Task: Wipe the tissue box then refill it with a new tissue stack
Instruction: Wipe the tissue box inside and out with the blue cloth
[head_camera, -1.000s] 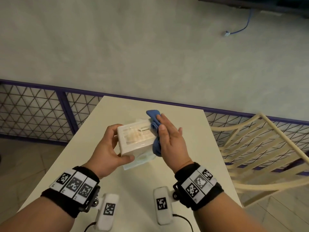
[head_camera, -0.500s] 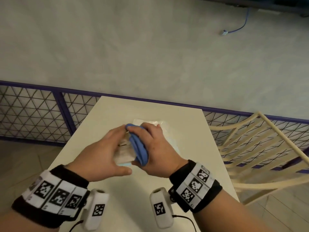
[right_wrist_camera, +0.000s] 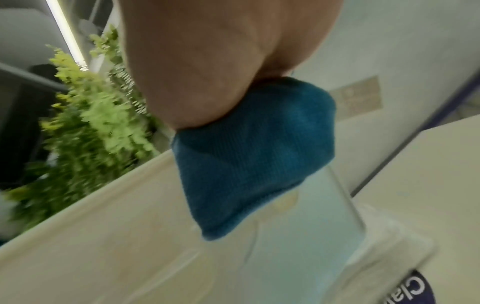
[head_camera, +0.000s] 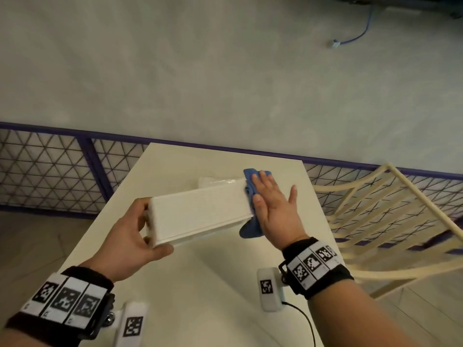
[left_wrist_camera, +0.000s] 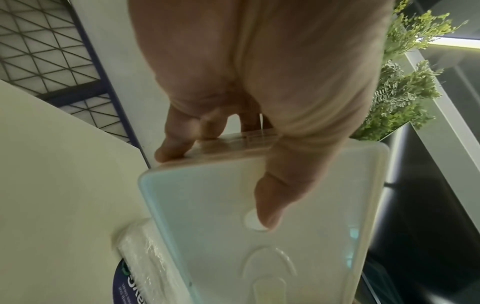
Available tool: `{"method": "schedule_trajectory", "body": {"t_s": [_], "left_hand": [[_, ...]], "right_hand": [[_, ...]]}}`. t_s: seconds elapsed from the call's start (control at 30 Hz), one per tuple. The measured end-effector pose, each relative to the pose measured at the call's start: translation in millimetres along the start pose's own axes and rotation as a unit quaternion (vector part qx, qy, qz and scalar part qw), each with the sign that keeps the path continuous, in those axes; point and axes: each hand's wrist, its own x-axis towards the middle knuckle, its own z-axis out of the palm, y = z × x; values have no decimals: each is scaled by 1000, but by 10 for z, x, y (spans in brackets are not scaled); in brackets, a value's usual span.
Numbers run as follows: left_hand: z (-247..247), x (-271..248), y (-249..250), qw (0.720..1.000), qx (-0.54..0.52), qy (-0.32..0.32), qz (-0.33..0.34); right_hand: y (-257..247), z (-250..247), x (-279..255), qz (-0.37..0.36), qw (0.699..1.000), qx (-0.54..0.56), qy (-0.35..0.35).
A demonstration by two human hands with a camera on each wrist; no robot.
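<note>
I have just turned the tissue box [head_camera: 200, 214]. A moment ago its short end faced me and my right hand was bunched over it with the cloth. Now its long white side faces me, and the blue cloth [head_camera: 250, 189] has slid to the right end of the box. So I think I am still on the wiping step, cleaning one side after another. The refill has not begun.

My left hand [head_camera: 130, 236] grips the left end of the box, fingers curled over the top edge and thumb under it. The box is lifted a little above the table [head_camera: 200, 284].

My right hand [head_camera: 273, 209] is flat, with straight, spread fingers pressing the cloth against the box's right end.

The new tissue pack [head_camera: 215, 182], in clear wrap, lies on the table just behind the box.
</note>
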Motion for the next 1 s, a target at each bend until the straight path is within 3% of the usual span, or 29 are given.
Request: {"method": "schedule_trajectory", "body": {"t_s": [0.07,0.13,0.2,0.3,0.37,0.47,0.6,0.7,0.77,0.9,1.0], "left_hand": [[1,-21,-12,1000,-2,4,-8],[7,-26,-36,1000,-2,12,-11],[29,-16,-41,1000,5,17,-5],[81,-14,-52,1000,23,16,-1],[99,-26,-76,1000,11,11,-5],[59,-49,-95,1000,-17,13,-17],[33,-69,-63,1000,-18,8,-18],[42,-45,-10,1000,3,18,-10],[77,9,21,999,44,21,3],[233,70,130,994,101,30,36],[229,60,98,996,72,38,25]], "right_hand": [[39,32,45,91,992,76,34],[-78,102,16,137,983,103,62],[-359,202,-124,99,992,54,55],[-795,344,-415,-18,999,37,3],[-802,322,-437,-41,999,31,-2],[-403,210,-211,23,998,31,41],[-36,114,89,120,981,149,29],[-150,201,91,141,987,68,24],[-399,322,-8,110,993,41,3],[-1083,455,-316,-34,996,61,-56],[-1084,365,-355,-144,985,43,-84]]}}
